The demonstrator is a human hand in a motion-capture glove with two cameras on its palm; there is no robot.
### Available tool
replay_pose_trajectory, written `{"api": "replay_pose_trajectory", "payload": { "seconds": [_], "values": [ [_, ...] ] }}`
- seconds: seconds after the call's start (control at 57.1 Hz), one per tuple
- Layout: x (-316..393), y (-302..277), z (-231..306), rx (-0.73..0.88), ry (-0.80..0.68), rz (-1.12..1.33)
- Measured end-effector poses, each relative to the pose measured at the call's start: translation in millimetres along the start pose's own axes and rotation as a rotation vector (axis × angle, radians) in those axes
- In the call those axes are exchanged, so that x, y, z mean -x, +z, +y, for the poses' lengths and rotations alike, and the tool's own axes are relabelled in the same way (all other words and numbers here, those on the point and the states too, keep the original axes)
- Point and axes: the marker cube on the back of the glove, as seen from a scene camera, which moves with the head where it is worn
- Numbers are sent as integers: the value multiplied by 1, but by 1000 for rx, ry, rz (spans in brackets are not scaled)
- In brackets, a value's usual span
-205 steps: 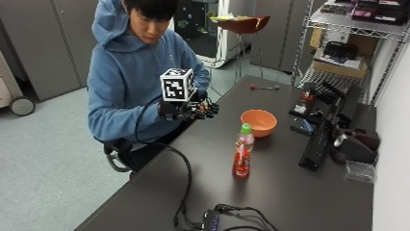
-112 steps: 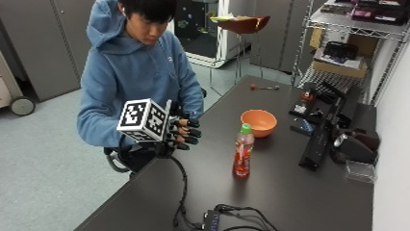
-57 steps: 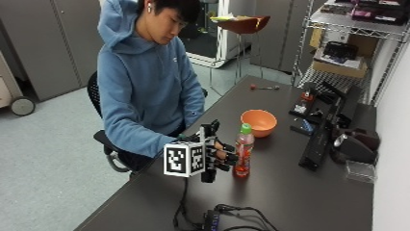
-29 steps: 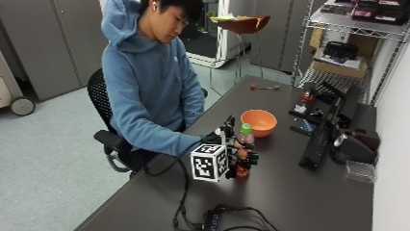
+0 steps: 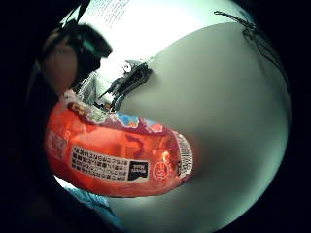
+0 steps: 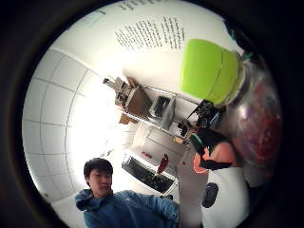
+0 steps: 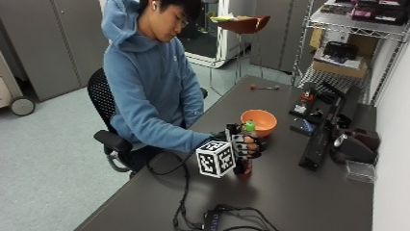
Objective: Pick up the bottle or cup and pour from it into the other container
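Wrapping our right hand (image 7: 247,147) fingers around the bottle (image 7: 246,166) now, after reaching over, we are getting ready to lift it toward the orange bowl (image 7: 259,122).

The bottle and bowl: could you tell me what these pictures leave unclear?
- Bottle: outside view, body mostly covered by the gloved right hand.
- Orange bowl: contents hidden by its near rim.
- Bottle's liquid level: palm views, label covers it.

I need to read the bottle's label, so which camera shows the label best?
The little finger side palm view: the bottle fills it, label print facing the camera. The thumb side view shows mostly its green cap; the outside view shows the right hand covering the label.
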Motion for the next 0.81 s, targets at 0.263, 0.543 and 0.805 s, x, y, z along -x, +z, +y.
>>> {"api": "replay_pose_trajectory", "payload": {
  "seconds": [0.263,0.543,0.805],
  "values": [
    [4,14,-2,-14,12,-13],
    [22,32,0,118,-6,94],
    [58,48,-11,364,-81,301]
  ]
}}
